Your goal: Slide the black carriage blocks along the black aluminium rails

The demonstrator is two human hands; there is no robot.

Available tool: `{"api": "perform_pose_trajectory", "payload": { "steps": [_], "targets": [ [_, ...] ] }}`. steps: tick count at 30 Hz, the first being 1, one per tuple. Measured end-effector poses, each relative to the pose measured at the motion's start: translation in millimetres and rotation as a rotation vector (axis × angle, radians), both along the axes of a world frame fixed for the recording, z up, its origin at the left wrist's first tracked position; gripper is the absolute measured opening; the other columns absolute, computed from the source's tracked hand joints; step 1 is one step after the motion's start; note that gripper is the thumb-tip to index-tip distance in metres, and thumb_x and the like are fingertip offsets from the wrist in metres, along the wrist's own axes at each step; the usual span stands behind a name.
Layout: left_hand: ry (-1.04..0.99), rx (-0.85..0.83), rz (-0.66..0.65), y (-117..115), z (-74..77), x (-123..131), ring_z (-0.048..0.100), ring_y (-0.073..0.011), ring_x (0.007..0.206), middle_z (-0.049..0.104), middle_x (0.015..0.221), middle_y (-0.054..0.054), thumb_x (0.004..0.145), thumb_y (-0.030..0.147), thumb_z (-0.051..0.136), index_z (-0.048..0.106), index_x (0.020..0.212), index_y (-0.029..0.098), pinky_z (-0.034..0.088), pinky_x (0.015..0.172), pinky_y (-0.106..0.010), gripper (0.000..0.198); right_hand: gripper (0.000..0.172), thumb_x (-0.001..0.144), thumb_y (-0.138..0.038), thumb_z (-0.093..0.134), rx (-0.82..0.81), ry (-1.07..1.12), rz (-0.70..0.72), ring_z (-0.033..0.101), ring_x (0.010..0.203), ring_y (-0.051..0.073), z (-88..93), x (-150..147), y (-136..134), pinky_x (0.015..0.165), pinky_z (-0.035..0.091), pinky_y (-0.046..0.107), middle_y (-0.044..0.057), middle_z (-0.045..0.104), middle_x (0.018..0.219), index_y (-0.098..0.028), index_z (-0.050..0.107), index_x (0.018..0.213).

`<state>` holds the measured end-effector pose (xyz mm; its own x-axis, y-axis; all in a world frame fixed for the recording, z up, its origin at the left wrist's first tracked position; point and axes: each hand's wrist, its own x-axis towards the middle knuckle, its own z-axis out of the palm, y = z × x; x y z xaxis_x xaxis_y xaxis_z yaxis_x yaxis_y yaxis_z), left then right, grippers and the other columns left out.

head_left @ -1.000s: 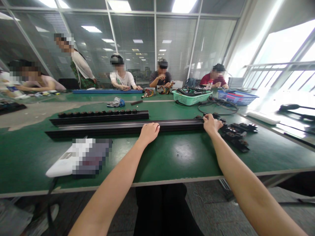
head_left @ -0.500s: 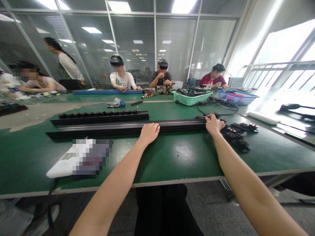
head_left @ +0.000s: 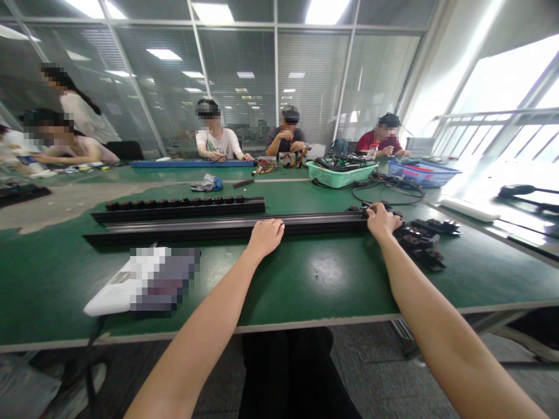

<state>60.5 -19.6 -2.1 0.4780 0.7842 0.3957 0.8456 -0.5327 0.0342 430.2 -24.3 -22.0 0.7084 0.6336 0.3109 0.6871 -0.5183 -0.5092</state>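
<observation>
Head view: long black rail with a glossy grooved top [head_left: 205, 234] lies lengthwise on the green work table [head_left: 323, 302]. Left hand [head_left: 267, 237] clamped over the rail near its middle, fingers bent across the upper edge. Right hand [head_left: 383, 222] at the rail's right end, fingers bent at small dark parts there; grip partly hidden, cannot tell whether closed on one. The hands are well apart. Containers: light-green perforated plastic basket [head_left: 343, 178], beyond the right hand, heaped with black cables and dark items; blue plastic basket [head_left: 437, 178] beside it, something red inside. Loose black cable [head_left: 388, 196] coils before both. Surface: shorter black rail bearing a row of small black pieces [head_left: 187, 209] behind the long one; cluster of black parts [head_left: 423, 244] right of the right hand; grey-and-blue crumpled cloth item [head_left: 207, 184] farther back. Room: several people sit across the table, one stands at left; glass partition [head_left: 310, 75] behind, bright windows at right.
</observation>
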Motion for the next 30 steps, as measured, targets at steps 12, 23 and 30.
{"api": "perform_pose_trajectory", "payload": {
  "steps": [12, 23, 30],
  "targets": [
    [-0.004, -0.004, 0.002, 0.3, -0.1, 0.2, 0.069, -0.0245, 0.114, 0.076, 0.12, -0.009, 0.109, 0.029, 0.039, 0.07, 0.119, 0.02, 0.047, 0.097, -0.038, 0.034, 0.034, 0.103, -0.041, 0.043, 0.002, -0.018, -0.033, 0.049, 0.117, 0.036, 1.3, -1.7, -2.0, 0.1, 0.03, 0.048, 0.019, 0.064, 0.119, -0.026, 0.065, 0.126],
    [-0.016, 0.002, -0.007, -0.9, 0.3, -0.7, 0.07, -0.0244, 0.112, 0.076, 0.119, -0.009, 0.109, 0.029, 0.039, 0.07, 0.117, 0.021, 0.048, 0.095, -0.037, 0.034, 0.037, 0.101, -0.038, 0.041, 0.069, -0.019, -0.06, 0.046, 0.119, 0.039, 4.0, -5.9, -9.0, 0.101, 0.029, 0.055, 0.022, 0.062, 0.116, -0.021, 0.065, 0.123],
    [-0.012, -0.006, -0.006, -2.6, 3.2, -0.6, 0.07, -0.0236, 0.112, 0.076, 0.119, -0.01, 0.108, 0.028, 0.039, 0.07, 0.117, 0.02, 0.047, 0.097, -0.036, 0.033, 0.041, 0.1, -0.038, 0.04, 0.227, -0.059, -0.121, 0.048, 0.117, 0.039, 25.5, 1.0, -18.1, 0.1, 0.031, 0.056, 0.022, 0.062, 0.116, -0.021, 0.062, 0.13]
  ]
}}
